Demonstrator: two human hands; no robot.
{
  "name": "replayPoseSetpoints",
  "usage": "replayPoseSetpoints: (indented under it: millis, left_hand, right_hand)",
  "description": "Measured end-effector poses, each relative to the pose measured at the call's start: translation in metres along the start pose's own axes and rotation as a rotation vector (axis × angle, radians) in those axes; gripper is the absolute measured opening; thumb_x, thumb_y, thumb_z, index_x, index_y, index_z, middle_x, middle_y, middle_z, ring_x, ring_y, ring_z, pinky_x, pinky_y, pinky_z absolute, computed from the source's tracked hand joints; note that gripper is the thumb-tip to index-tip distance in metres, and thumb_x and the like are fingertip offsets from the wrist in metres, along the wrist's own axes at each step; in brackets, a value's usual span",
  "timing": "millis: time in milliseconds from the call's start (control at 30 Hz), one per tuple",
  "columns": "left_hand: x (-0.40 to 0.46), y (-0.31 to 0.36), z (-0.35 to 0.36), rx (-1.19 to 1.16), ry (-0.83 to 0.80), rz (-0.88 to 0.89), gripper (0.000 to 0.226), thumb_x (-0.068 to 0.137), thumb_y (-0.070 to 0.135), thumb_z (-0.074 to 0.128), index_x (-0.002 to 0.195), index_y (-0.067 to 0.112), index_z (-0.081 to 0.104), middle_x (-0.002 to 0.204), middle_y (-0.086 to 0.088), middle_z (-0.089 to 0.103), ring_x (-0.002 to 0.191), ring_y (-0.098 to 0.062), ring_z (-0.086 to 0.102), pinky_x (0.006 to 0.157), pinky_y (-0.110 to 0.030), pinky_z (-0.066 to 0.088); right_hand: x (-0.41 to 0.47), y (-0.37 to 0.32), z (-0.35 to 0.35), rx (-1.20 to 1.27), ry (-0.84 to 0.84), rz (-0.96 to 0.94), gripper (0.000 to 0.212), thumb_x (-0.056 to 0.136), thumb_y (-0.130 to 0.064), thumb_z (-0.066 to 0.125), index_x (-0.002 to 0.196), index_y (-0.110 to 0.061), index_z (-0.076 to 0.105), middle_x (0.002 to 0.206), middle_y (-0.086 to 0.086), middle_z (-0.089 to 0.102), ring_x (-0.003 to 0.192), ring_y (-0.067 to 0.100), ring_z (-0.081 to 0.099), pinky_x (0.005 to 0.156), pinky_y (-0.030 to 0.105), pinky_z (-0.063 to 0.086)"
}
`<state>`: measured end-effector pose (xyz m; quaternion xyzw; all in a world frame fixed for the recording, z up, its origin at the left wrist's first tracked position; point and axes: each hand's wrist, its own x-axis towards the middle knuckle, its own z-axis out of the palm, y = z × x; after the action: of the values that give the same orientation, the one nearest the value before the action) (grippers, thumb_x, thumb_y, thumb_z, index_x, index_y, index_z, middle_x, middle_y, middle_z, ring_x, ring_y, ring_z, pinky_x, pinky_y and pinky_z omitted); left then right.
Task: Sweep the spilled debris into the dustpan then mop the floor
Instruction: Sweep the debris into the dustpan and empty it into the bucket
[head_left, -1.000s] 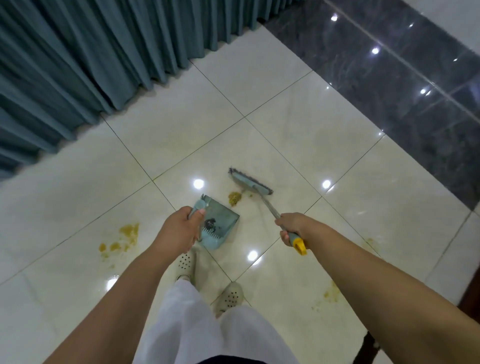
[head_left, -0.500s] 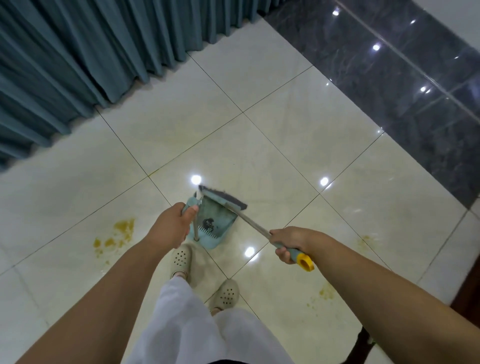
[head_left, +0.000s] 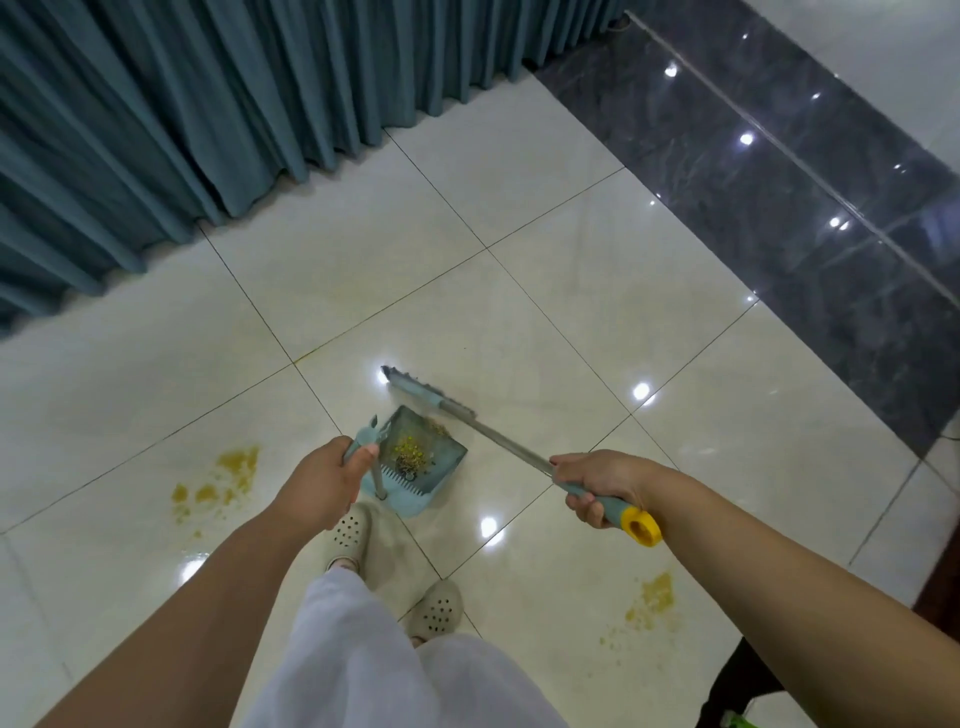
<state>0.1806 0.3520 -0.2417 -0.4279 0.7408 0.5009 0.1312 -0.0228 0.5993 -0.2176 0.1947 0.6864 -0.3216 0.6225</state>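
Left hand (head_left: 317, 483) grips the dustpan (head_left: 423, 467) handle, right hand (head_left: 597, 486) wraps the broom (head_left: 431, 397) handle, its head at the pan's mouth. Yellow debris (head_left: 410, 449) sits inside. Spill patches (head_left: 218, 480) lie left and right; curtain (head_left: 208, 104) beyond, open tiles ahead.

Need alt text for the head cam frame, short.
Seen from above, a person's left hand holds the handle of a pale blue plastic dustpan containing yellow crumbs, while the right hand holds a blue long-handled broom at the pan's mouth. Two yellow debris patches remain on the glossy cream tile floor, beside teal pleated curtains.
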Motion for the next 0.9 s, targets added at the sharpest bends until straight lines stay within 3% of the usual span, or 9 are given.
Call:
replayPoseSetpoints:
  millis: [233,300,433,533,667,800,900]
  left_hand:
    - [0.000,-0.007,-0.005,-0.022,0.022,0.007,0.032,0.095,0.039,0.047,0.083,0.011,0.055,0.052,0.000,0.048,0.038,-0.013,0.041,0.031,-0.020,0.032]
    - [0.000,-0.006,0.000,-0.026,0.020,0.010,0.030,0.095,0.040,0.047,0.083,0.013,0.055,0.054,0.000,0.048,0.040,-0.012,0.042,0.034,-0.020,0.033]
    - [0.002,-0.004,0.010,-0.083,0.006,0.001,0.026,0.095,0.038,0.048,0.083,0.016,0.055,0.054,0.001,0.049,0.038,-0.008,0.042,0.033,-0.018,0.032]
    - [0.006,-0.001,0.013,-0.103,0.006,0.004,0.024,0.095,0.037,0.048,0.078,0.021,0.053,0.056,0.000,0.049,0.041,-0.011,0.042,0.033,-0.018,0.031]
    - [0.011,-0.003,0.010,-0.109,0.027,0.014,0.028,0.095,0.036,0.048,0.077,0.016,0.053,0.052,0.000,0.048,0.031,-0.004,0.039,0.031,-0.018,0.030]
    - [0.014,-0.010,0.002,-0.127,0.035,0.003,0.032,0.095,0.038,0.049,0.077,0.012,0.053,0.049,-0.001,0.047,0.027,-0.002,0.036,0.030,-0.016,0.029]
    - [0.011,-0.014,0.000,-0.156,0.011,0.002,0.031,0.095,0.038,0.049,0.075,0.014,0.053,0.048,0.000,0.047,0.030,-0.005,0.037,0.031,-0.020,0.030]
  right_hand:
    - [0.027,-0.049,-0.011,0.016,0.091,-0.074,0.018,0.099,-0.012,0.043,0.116,-0.018,0.047,0.034,0.003,0.041,0.024,0.009,0.034,0.030,0.010,0.033]
    - [0.040,-0.063,-0.014,0.022,0.087,-0.061,0.008,0.098,-0.014,0.044,0.105,-0.010,0.045,0.038,0.005,0.042,0.024,0.010,0.034,0.029,0.010,0.033]
    - [0.064,-0.077,-0.014,0.003,0.085,-0.038,0.016,0.097,-0.018,0.050,0.091,-0.005,0.044,0.059,0.007,0.039,0.025,0.009,0.035,0.029,0.011,0.035]
    - [0.072,-0.070,-0.005,-0.039,0.067,-0.006,0.012,0.097,-0.015,0.048,0.099,-0.004,0.045,0.061,0.008,0.041,0.026,0.009,0.036,0.030,0.012,0.036]
    - [0.070,-0.036,0.010,-0.147,0.055,0.038,0.018,0.097,-0.014,0.044,0.115,-0.013,0.044,0.058,0.006,0.041,0.028,0.009,0.037,0.032,0.013,0.035]
    - [0.051,0.010,0.020,-0.132,0.021,0.100,0.037,0.097,-0.015,0.044,0.131,-0.029,0.041,0.043,0.002,0.044,0.032,0.010,0.036,0.034,0.014,0.034]
    - [0.030,0.030,0.028,-0.068,-0.071,0.148,0.039,0.097,-0.014,0.041,0.134,-0.025,0.043,0.039,0.000,0.039,0.031,0.009,0.034,0.032,0.012,0.031]
